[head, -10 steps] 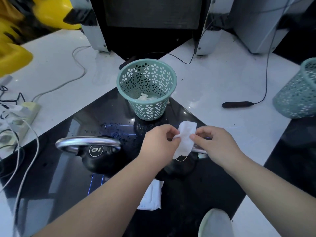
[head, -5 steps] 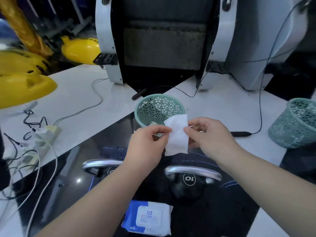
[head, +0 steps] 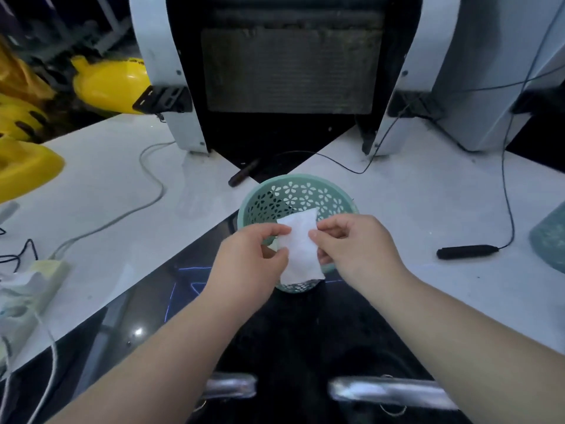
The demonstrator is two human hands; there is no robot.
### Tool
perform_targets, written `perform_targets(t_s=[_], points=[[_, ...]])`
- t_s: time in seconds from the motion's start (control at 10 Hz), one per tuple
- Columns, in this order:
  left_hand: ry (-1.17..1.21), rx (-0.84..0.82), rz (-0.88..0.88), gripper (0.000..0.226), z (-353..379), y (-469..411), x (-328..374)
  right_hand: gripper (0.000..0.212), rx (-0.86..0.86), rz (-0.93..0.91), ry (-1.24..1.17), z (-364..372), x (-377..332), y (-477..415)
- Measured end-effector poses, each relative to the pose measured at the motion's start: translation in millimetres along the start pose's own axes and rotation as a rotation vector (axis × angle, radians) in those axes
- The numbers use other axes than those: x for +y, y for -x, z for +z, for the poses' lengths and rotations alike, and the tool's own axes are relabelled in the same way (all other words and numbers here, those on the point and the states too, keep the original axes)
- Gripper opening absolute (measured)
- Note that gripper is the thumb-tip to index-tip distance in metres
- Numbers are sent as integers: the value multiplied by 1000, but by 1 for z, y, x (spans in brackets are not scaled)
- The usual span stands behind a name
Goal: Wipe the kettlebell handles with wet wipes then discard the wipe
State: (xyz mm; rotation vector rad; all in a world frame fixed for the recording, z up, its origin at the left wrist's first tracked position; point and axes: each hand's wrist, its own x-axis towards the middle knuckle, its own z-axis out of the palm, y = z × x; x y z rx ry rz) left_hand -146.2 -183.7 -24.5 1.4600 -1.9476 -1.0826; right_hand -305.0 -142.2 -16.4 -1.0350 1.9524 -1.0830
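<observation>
Left hand [head: 249, 258] and right hand [head: 354, 249] both pinch white wet wipe [head: 301, 249]; teal perforated plastic basket [head: 275, 194] just beyond; no legible text.

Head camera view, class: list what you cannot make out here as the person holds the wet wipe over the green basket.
- Kettlebell bodies: only the chrome handles show, blurred; the forearms and the bottom edge hide the rest.
- Green basket contents: hidden by the wet wipe, the left hand and the right hand.
- Second basket: cut off by the right edge.
- Wipe packet: out of view.
</observation>
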Motion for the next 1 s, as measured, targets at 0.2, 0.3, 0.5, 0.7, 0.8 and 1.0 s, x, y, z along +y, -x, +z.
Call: perform_targets(t_s=[0.2, 0.3, 0.5, 0.7, 0.8, 1.0], points=[[-231, -26, 101, 35, 26, -57, -29, 13, 28, 8, 67, 22, 34, -56], [-397, -134, 109, 50, 28, -71, -29, 15, 25, -11, 188, 20, 35, -64], [-542, -227, 102, 50, -3, -65, 5, 33, -166, -110, 505, -1, -9, -46], [-598, -164, 208, 53, -78, -52, 107, 51, -202, -335, 823, -50, -126, -19], [-689, -118, 291, 63, -134, -56, 179, 67, -161, -470, 955, -84, -212, -13], [-803, 133, 447, 85, -286, -74, 354, 96, 157, -726, 1168, -178, -422, -8]])
